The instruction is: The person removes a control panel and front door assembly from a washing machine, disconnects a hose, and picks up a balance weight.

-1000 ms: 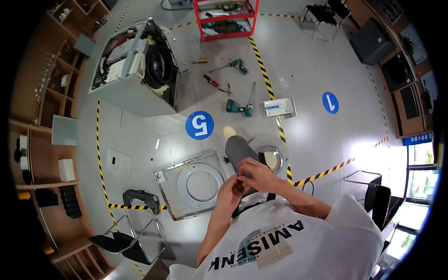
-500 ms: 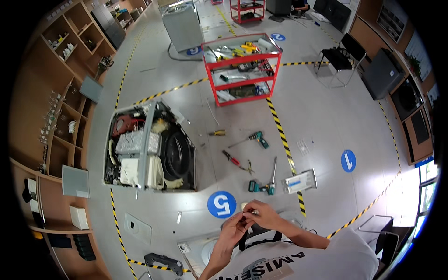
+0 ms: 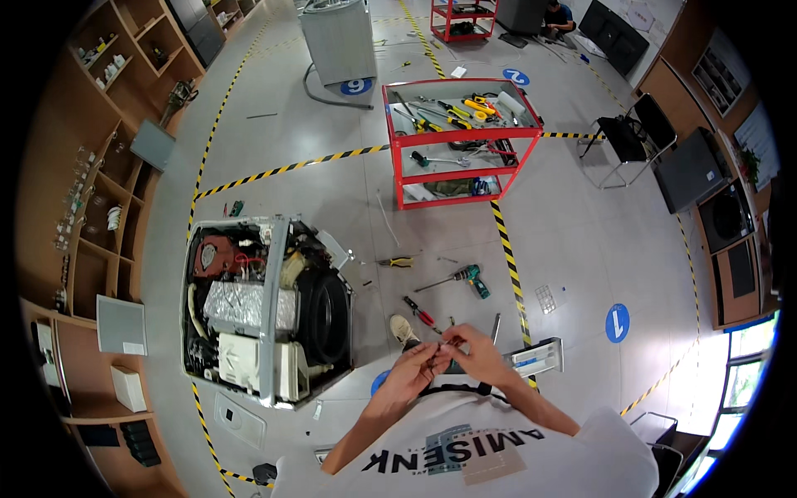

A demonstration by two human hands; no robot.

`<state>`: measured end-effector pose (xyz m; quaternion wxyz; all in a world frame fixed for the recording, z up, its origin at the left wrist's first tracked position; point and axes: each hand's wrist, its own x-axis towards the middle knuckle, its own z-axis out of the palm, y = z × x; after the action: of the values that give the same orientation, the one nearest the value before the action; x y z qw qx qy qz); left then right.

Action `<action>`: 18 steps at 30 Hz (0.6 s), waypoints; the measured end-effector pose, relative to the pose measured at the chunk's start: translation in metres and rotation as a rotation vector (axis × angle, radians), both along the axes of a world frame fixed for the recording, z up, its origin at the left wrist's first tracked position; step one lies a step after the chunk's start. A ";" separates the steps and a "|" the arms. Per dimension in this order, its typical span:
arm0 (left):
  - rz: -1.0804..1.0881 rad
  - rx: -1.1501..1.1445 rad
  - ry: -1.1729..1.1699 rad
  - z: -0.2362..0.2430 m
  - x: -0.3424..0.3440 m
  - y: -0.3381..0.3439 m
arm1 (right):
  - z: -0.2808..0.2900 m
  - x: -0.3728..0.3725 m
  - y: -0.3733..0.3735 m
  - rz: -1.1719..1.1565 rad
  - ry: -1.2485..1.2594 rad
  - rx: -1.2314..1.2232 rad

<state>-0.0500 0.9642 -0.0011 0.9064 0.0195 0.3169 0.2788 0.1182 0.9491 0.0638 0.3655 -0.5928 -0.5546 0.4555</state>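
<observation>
My left hand (image 3: 415,369) and my right hand (image 3: 471,353) meet in front of my body, fingers pinched together on something small that I cannot make out. Beyond them on the floor lie red-handled pliers (image 3: 420,309), a green cordless drill (image 3: 475,280), yellow-handled pliers (image 3: 397,262) and a metal tray (image 3: 535,358) at the right, with a metal rod beside it. My shoe (image 3: 402,329) shows just past my hands. To the left stands an opened washer (image 3: 241,303), its foil-wrapped part, white box, black rubber ring and wiring exposed.
A red tool cart (image 3: 452,203) stands ahead, a grey appliance (image 3: 336,41) and second cart (image 3: 465,33) farther back. A person (image 3: 556,21) crouches at the back right. Shelving (image 3: 116,216) lines the left; a chair (image 3: 623,137) and cabinets (image 3: 722,266) stand right.
My view has lifted from the floor parts near me toward the room ahead. My shoe has stepped forward beside the washer. My hands have stayed together, pinched.
</observation>
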 end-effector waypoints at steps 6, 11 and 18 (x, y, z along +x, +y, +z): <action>0.098 0.016 0.013 0.006 -0.026 0.119 | 0.004 0.012 0.099 -0.018 -0.119 -0.030; 0.145 -0.039 0.109 0.007 -0.044 0.200 | 0.012 0.011 0.182 -0.006 -0.064 -0.062; 0.177 -0.121 0.145 -0.036 -0.027 0.323 | -0.042 0.037 0.317 0.122 -0.034 -0.104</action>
<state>-0.0767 1.2873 -0.0371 0.8525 -0.0431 0.3982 0.3359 0.1551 1.2658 0.0214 0.2962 -0.5839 -0.5714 0.4949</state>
